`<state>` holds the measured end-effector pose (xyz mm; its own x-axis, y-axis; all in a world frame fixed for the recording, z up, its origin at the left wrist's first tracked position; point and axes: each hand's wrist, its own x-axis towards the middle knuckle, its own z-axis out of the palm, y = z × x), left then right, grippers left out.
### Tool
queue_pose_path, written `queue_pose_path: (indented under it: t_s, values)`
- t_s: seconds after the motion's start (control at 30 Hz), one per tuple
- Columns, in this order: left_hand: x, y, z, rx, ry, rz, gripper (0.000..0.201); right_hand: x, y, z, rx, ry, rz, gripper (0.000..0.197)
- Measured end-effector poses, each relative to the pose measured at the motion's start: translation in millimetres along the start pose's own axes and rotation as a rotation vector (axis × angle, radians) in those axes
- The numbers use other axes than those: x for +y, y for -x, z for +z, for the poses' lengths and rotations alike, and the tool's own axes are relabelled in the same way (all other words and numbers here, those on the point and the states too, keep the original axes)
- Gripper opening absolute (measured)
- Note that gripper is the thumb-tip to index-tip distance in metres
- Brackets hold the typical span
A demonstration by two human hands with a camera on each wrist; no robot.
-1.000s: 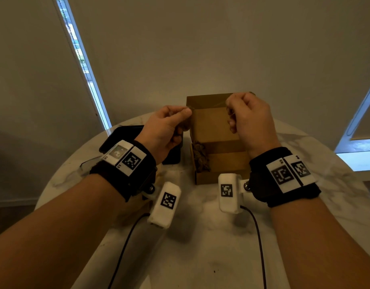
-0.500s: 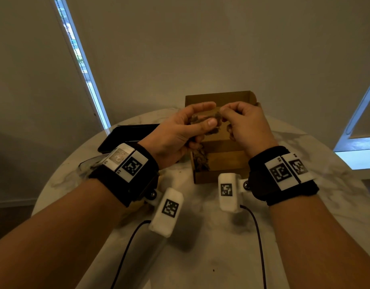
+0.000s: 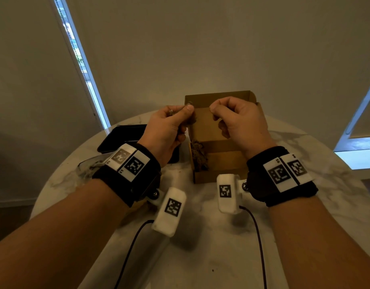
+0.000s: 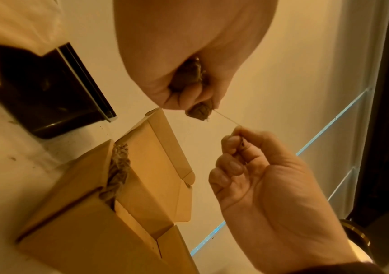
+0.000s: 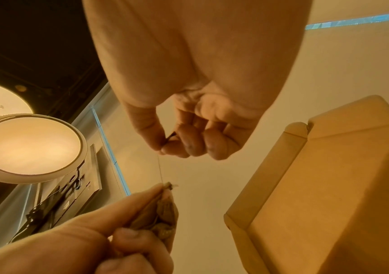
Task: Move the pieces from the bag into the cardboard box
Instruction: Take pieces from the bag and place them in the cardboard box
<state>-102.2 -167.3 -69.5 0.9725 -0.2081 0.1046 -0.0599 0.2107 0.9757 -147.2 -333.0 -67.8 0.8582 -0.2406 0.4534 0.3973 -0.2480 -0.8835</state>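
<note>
My left hand (image 3: 181,113) grips a small brown bundle (image 4: 199,113) above the open cardboard box (image 3: 219,176). My right hand (image 3: 214,110) pinches a thin thread (image 4: 226,119) that runs taut from the bundle. In the right wrist view the thread (image 5: 159,168) stretches from my right hand (image 5: 167,146) down to the bundle (image 5: 165,209). The two hands are a short way apart in front of the box's raised lid. Brown crumpled pieces (image 3: 197,155) lie along the left side of the box.
A black tray (image 3: 121,138) sits left of the box on the round marble table (image 3: 200,257). Crumpled clear plastic (image 3: 87,165) lies at the table's left edge. Two cables trail from the wrist cameras toward me.
Half a second ago both hands met over the box on the bundle. Now they have drawn apart, with the thread stretched between them.
</note>
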Motion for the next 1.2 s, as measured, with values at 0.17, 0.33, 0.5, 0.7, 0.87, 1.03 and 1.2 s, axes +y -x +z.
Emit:
queue_pose_path:
  t_s: [0.17,0.33,0.5,0.7,0.87,1.03,1.2]
  values:
    - [2,4,1,-0.098,-0.193,-0.06,0.025,0,1,2,-0.044,0.015,-0.078,0.008]
    - [11,14,3,-0.397,-0.167,-0.149,0.024,9,-5,-3,0.031,0.064,-0.068,0.006]
    - [11,11,2,-0.374,0.015,-0.115,0.028,12,-5,-4,0.001,0.07,-0.047,0.006]
    - [6,2,-4,-0.205,0.085,-0.096,0.01,12,-4,-4,-0.026,0.039,0.014,0.006]
    - [2,1,-5,-0.127,0.132,-0.105,0.01,7,-2,-3,-0.163,-0.119,0.108,0.012]
    - [-1,5,4,-0.168,0.163,-0.124,0.03,8,-2,0,-0.215,-0.224,0.157,0.03]
    - [-3,7,9,-0.178,0.111,-0.163,0.029,5,2,-2,-0.149,-0.073,0.09,0.019]
